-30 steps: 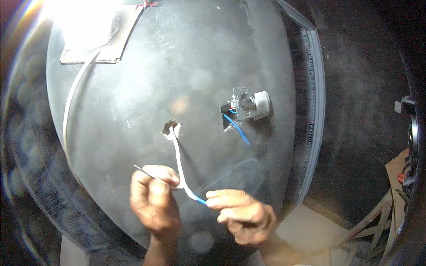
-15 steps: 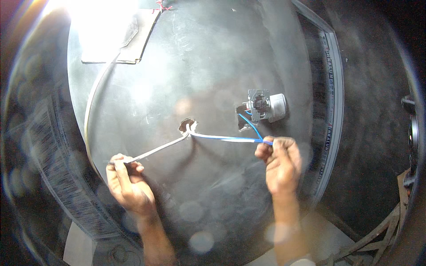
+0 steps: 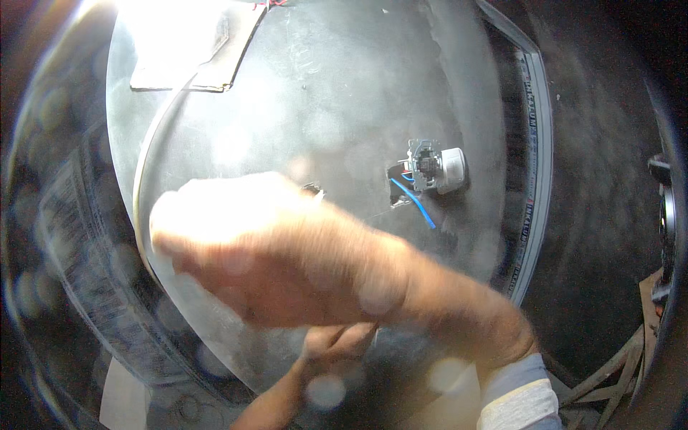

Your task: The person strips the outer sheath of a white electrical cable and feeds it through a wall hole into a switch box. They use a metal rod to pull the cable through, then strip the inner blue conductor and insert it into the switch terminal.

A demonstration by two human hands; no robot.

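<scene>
My right hand sweeps across the middle, close up, blurred and washed out by the light; its fingers cannot be made out. Below its wrist, my left hand is partly covered, its fingertips hidden. A blue wire sticks out of the rectangular wall hole with its end loose. Beside that hole hangs a grey wall socket or switch insert with a rounded white part. Only the rim of the middle hole shows above my right hand; its white cables are hidden.
A bright lamp glares at the upper left in front of a pale panel. A white cable hangs down from there. A light frame profile runs along the right, with wooden bars at the lower right.
My right hand has let go of the blue wires and swung left across the view. My left hand has moved right and down. The blue wire from the rectangular hole now hangs loose.
</scene>
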